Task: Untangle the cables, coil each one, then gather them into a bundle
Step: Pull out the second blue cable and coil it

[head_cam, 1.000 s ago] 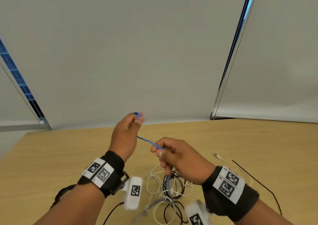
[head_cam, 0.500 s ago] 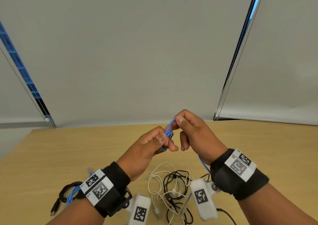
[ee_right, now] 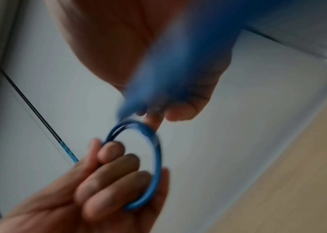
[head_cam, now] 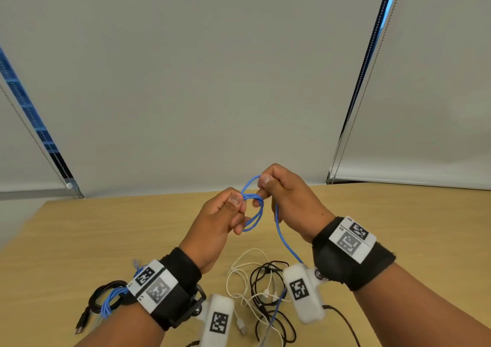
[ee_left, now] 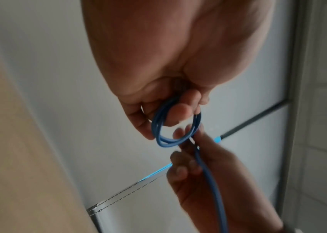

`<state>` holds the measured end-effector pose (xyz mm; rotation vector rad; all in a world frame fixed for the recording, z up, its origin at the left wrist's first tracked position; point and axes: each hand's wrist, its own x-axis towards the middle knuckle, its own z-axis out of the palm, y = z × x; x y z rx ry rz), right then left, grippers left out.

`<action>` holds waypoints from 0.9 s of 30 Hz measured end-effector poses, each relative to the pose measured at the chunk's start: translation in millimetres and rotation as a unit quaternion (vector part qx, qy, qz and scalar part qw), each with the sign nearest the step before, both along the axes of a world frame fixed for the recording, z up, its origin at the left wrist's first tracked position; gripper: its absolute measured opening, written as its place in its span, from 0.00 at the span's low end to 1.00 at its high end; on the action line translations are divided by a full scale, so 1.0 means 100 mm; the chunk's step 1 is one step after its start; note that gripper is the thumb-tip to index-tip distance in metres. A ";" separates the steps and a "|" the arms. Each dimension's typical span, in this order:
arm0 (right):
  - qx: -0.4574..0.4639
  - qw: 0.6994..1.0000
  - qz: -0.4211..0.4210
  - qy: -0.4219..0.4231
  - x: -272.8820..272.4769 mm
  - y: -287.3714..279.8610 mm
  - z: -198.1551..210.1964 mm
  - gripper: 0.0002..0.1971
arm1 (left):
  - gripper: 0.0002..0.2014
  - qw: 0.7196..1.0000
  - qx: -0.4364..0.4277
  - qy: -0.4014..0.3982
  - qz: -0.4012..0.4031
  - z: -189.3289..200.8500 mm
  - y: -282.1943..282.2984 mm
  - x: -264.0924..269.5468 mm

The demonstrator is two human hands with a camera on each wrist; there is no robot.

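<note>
Nearest, at the desk's (head_cam: 79, 227) front edge: a loose tangle of white cable (head_cam: 240, 272) and black cable (head_cam: 265, 280), lying between the two forearms, strands crossing over one another. Just left of that, partly hidden under the left wrist strap: a coiled black cable (head_cam: 102, 295) with a coiled blue bundle (head_cam: 110, 303) touching it, a dark plug (head_cam: 82, 322) pointing toward the front edge.

Above the tangle, lifted clear of the desk: the blue cable (head_cam: 253, 213), wound into a small coil of a few loops. Left hand (head_cam: 215, 227) pinching one side of the coil between thumb and curled fingers (ee_left: 178, 115), loops passing round a fingertip in the left wrist view. Right hand (head_cam: 289, 203) pinching the top loop between thumb and forefinger, remaining fingers curled. Both hands close together, nearly touching across the coil. From the right hand, a free length of the blue cable hanging down past the right wrist camera (head_cam: 303, 293) into the tangle below. In the right wrist view, coil (ee_right: 138, 165) blurred, held against the left hand's curled fingers (ee_right: 108, 181).

Farther back: bare wooden desk surface, then pale roller blinds (head_cam: 212, 81) with beaded chains (head_cam: 350, 113) and narrow blue strips of window between them.
</note>
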<state>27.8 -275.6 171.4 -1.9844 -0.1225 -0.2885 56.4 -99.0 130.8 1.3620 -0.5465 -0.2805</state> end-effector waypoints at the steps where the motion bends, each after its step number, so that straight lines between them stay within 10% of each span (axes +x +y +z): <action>1: -0.023 1.000 0.003 0.003 0.01 -0.05 0.00 0.11 | 0.15 1.000 -0.021 0.023 -0.005 0.01 0.03 0.02; 13: -0.106 0.985 0.079 0.113 -0.10 -0.07 -0.47 0.09 | 0.14 0.955 -0.272 0.117 0.037 0.28 0.15 0.28; 22: -0.098 0.990 0.100 0.001 -0.20 0.04 -0.13 0.10 | 0.12 0.974 0.137 -0.118 0.137 0.11 0.08 0.34; 27: -0.019 0.998 0.042 -0.049 -0.09 -0.14 0.11 0.07 | 0.20 0.993 0.105 -0.056 -0.010 0.03 -0.05 0.13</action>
